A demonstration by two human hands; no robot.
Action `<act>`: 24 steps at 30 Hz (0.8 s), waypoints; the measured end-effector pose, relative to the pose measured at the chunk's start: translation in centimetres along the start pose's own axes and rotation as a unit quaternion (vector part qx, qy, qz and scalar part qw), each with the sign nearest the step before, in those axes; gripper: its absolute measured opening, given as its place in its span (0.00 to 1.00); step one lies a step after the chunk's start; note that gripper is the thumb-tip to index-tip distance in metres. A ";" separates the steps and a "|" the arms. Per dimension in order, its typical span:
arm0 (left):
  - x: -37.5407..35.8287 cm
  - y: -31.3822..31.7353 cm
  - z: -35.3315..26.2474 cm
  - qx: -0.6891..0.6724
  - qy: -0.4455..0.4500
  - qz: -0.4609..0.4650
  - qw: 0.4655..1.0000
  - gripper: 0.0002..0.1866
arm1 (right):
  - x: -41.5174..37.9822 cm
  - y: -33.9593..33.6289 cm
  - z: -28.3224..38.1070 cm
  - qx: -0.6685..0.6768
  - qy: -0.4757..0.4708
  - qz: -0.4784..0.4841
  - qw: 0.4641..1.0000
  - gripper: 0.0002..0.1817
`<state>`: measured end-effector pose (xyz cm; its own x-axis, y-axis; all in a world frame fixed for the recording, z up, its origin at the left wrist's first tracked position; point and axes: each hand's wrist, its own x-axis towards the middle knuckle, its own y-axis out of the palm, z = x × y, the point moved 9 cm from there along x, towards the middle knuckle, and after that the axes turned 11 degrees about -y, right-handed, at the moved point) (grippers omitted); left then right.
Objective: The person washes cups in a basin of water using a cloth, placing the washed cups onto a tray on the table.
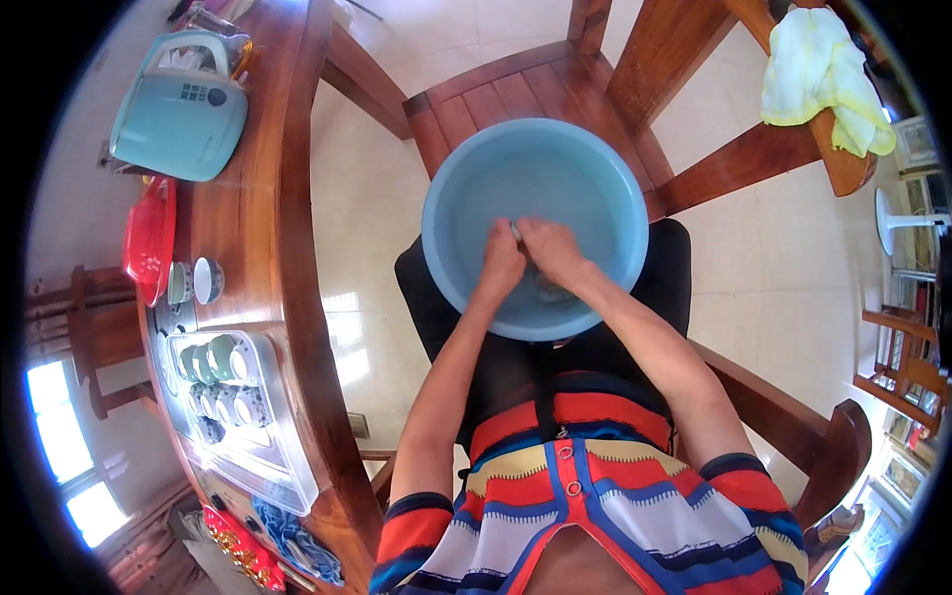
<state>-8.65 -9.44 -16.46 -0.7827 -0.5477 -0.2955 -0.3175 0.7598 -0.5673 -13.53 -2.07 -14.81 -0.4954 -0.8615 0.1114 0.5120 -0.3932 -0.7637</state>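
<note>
A light blue basin [443,268] with water in it rests over my lap and the edge of a wooden chair. Both my hands are together inside it, near its middle. My left hand [503,258] is closed, its fingertips meeting those of my right hand [551,248], closed too and a little blurred. A small pale thing [516,231] shows between the thumbs; its kind is too hidden to tell. Below my right wrist, an indistinct greyish thing [551,292] lies in the basin, partly covered by the forearm.
Left, a wooden table [260,218] carries a light blue kettle [183,119], a red dish [151,243], two small cups [208,281] and a clear tray [288,436] with several cups. A wooden chair [496,99] stands ahead; a white-yellow cloth [818,74] hangs at right.
</note>
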 end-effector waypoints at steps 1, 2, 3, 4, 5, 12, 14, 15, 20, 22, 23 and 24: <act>0.0 0.5 0.4 0.041 -0.005 0.026 0.999 0.14 | -0.2 -0.3 1.0 -0.031 -0.039 -0.020 0.999 0.08; 0.1 0.4 0.7 0.041 -0.006 0.025 0.999 0.14 | -0.2 -0.7 1.9 -0.062 -0.078 -0.040 0.994 0.08; 0.0 0.1 0.5 0.059 -0.006 0.034 0.998 0.14 | -0.1 -0.6 1.9 -0.062 -0.079 -0.040 0.994 0.08; -0.2 0.0 0.2 0.076 -0.007 0.042 0.996 0.14 | 0.1 -0.6 1.2 -0.011 -0.044 -0.051 0.998 0.08; -0.4 -0.2 -0.2 0.077 -0.007 0.042 0.996 0.14 | 0.2 -0.5 0.4 0.040 -0.008 -0.063 0.997 0.08; -1.2 -0.6 0.5 -0.113 -0.130 0.038 0.984 0.16 | -0.1 0.9 -3.7 0.223 0.170 -0.071 0.957 0.10; -0.6 0.1 2.1 -0.172 -0.189 0.076 0.964 0.16 | -0.2 -1.0 -0.9 0.186 0.150 -0.006 0.971 0.11; -0.4 -0.3 1.9 -0.077 -0.166 0.091 0.979 0.16 | -0.4 -0.5 -1.2 0.186 0.152 -0.006 0.971 0.11; -0.5 -1.6 0.7 0.190 -0.107 0.087 0.972 0.16 | 0.0 -1.3 1.2 0.018 0.024 -0.044 0.999 0.10; -0.3 -2.3 -0.5 0.127 -0.034 0.015 0.991 0.17 | 0.3 -0.9 -0.4 0.103 0.090 -0.046 0.989 0.10; -0.3 -1.9 -0.4 0.127 -0.032 0.017 0.991 0.17 | 0.2 -0.3 -1.6 0.188 0.154 -0.047 0.969 0.10; -0.7 -2.0 -0.6 0.039 -0.084 0.025 0.995 0.16 | 0.3 0.1 -2.2 0.187 0.154 -0.048 0.969 0.10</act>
<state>-7.79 -10.35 -14.68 -0.6939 -0.5657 -0.4455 -0.2333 0.7620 -0.6041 -15.15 -1.65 -16.19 -0.7102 -0.7006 -0.0692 0.6432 -0.6057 -0.4684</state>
